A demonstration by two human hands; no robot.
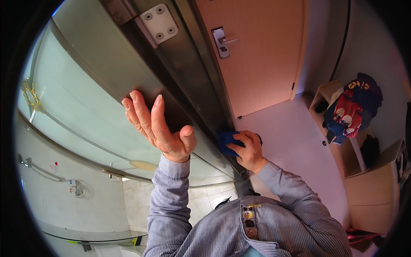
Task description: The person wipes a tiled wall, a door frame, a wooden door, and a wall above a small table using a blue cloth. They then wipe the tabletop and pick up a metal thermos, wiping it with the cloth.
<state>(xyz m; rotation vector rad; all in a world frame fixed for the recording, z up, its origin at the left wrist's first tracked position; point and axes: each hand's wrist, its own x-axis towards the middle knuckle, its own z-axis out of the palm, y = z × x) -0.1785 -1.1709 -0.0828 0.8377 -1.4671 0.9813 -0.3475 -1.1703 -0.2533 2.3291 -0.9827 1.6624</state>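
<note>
My left hand (160,125) is raised in front of the metal frame of a glass door (128,61), its fingers apart and nothing in it. Whether its fingertips touch the frame I cannot tell. My right hand (249,149) holds a blue cloth (228,143) against the lower part of the dark metal door frame (205,93). A white hinge plate with several screws (159,24) is fixed near the top of the frame.
Beyond the frame stands a wooden door (257,51) with a lever handle (229,41). Clothes (350,109) lie on a low wooden shelf unit (345,159) at the right. A shower hose and head (77,188) hang on the tiled wall at the left, near a glass shelf (96,237).
</note>
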